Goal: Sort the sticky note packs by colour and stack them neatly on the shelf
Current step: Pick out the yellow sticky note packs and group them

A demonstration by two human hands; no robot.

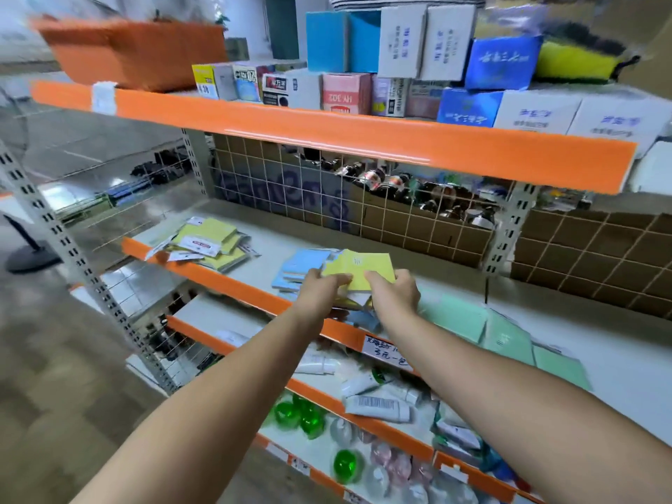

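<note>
A yellow sticky note pack is held above the middle shelf. My left hand pinches its left edge and my right hand grips its right side. Under it lie a few more packs, partly hidden by my hands. Blue packs are stacked just left of it. A loose pile of yellow packs lies at the shelf's left end. Green packs lie spread out to the right along the front edge.
Small boxes fill the top shelf, with an orange basket at its left. A wire grid backs the middle shelf, cardboard boxes behind it. The lower shelf holds white tubes and green balls.
</note>
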